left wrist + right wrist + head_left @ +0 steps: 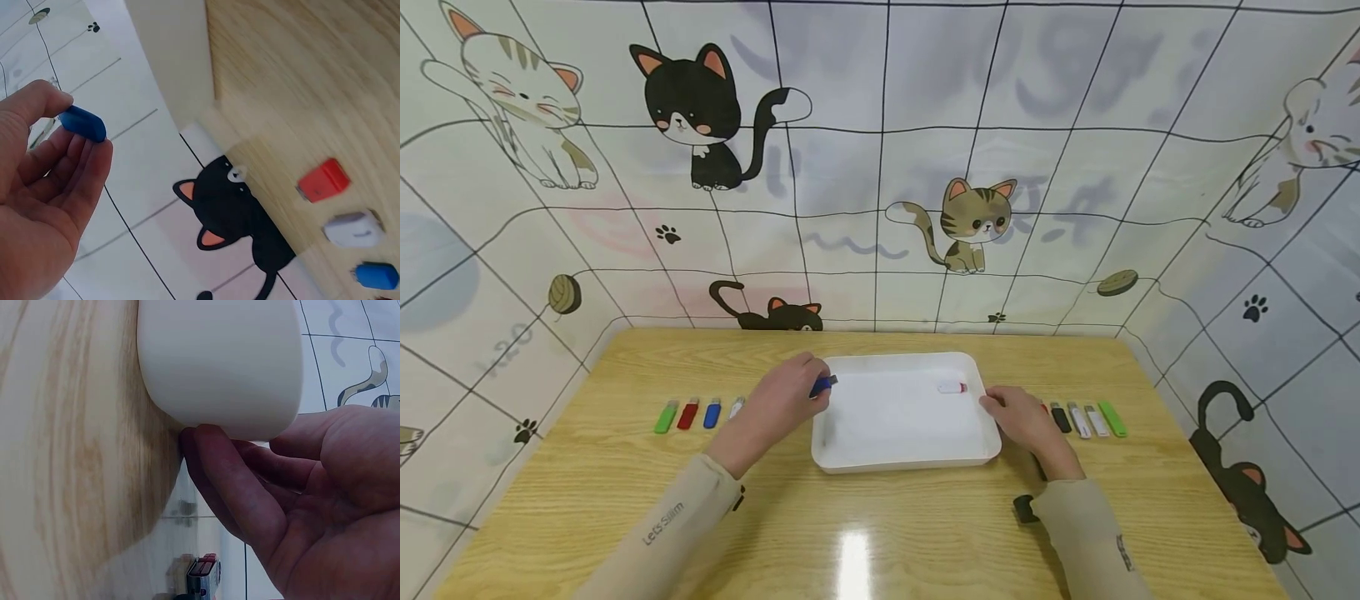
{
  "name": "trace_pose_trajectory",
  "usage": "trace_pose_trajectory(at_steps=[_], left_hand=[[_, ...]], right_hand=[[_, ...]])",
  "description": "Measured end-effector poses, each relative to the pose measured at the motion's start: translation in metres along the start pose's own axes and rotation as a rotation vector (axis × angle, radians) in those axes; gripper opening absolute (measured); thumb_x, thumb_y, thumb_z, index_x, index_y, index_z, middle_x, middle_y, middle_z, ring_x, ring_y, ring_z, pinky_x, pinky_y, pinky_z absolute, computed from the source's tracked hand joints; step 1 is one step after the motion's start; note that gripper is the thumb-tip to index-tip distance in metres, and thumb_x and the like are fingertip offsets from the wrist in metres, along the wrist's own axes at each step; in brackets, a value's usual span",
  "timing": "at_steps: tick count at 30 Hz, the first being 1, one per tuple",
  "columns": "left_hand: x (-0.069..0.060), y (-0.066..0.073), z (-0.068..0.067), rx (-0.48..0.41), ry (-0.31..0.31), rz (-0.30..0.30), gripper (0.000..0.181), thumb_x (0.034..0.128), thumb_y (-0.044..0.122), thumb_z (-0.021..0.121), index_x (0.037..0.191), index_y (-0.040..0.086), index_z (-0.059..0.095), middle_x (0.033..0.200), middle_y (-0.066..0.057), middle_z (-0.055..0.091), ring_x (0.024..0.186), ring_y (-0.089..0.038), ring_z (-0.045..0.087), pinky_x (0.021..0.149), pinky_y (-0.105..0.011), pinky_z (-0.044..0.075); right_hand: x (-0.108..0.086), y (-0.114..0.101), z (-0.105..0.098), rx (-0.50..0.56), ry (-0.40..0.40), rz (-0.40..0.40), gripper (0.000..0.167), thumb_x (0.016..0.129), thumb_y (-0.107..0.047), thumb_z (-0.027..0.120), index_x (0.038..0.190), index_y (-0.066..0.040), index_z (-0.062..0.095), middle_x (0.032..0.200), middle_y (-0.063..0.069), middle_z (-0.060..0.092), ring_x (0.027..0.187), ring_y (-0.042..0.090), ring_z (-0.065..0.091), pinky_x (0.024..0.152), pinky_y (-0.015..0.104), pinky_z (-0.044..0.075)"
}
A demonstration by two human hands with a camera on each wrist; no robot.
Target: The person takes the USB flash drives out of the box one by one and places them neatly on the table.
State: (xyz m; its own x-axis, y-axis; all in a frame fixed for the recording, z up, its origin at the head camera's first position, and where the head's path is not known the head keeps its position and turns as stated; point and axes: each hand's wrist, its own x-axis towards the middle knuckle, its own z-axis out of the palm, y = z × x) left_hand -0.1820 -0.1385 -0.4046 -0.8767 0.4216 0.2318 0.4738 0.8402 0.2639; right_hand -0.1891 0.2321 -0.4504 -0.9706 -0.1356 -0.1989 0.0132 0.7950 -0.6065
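Note:
Between thumb and fingertips, my left hand [782, 398] pinches a blue USB flash drive [823, 385] at the left rim of a white tray [895, 429]. The left wrist view shows the drive's blue body [84, 124] with the fingers bent round it. My right hand [1024, 419] grips the tray's right side. In the right wrist view its thumb lies over the rim and its fingers [228, 469] press the outer wall. A white-and-red flash drive [952, 387] lies inside the tray near its right end.
Left of the tray stand flash drives in a row: green [666, 417], red [688, 413], blue [712, 413] and white [737, 407], partly behind my left arm. On the right lie black [1060, 417], silver [1079, 421], white [1097, 421] and green [1112, 419] ones. A cat-patterned cloth wall [842, 242] encloses the table.

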Motion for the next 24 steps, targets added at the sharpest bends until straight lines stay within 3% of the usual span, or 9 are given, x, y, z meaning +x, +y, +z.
trace_pose_trajectory(at_steps=[6,12,24], left_hand=[[-0.014,-0.022,-0.007,-0.064,0.009,-0.122,0.014,0.0921,0.012,0.074,0.102,0.003,0.071,0.099,-0.008,0.065,0.081,-0.020,0.060,0.075,-0.039,0.058],[-0.028,-0.046,-0.016,-0.081,-0.005,-0.218,0.014,0.0921,0.012,0.075,0.101,0.002,0.071,0.099,-0.009,0.067,0.082,-0.023,0.062,0.077,-0.043,0.059],[-0.062,-0.097,-0.032,-0.073,-0.006,-0.284,0.013,0.0920,0.009,0.073,0.097,-0.003,0.070,0.092,-0.013,0.068,0.073,-0.021,0.060,0.063,-0.040,0.055]], right_hand=[[0.000,0.001,0.000,0.006,0.013,-0.008,0.037,0.109,-0.019,0.050,0.131,0.009,0.062,0.110,0.016,0.066,0.089,0.025,0.057,0.076,0.038,0.048],[-0.001,0.003,0.001,0.038,0.022,-0.046,0.025,0.109,-0.017,0.050,0.105,0.002,0.066,0.083,0.008,0.057,0.073,0.020,0.052,0.065,0.033,0.041],[-0.002,0.002,0.001,0.048,0.025,-0.066,0.025,0.109,-0.015,0.050,0.092,0.000,0.060,0.075,0.005,0.048,0.068,0.020,0.047,0.063,0.033,0.038]])
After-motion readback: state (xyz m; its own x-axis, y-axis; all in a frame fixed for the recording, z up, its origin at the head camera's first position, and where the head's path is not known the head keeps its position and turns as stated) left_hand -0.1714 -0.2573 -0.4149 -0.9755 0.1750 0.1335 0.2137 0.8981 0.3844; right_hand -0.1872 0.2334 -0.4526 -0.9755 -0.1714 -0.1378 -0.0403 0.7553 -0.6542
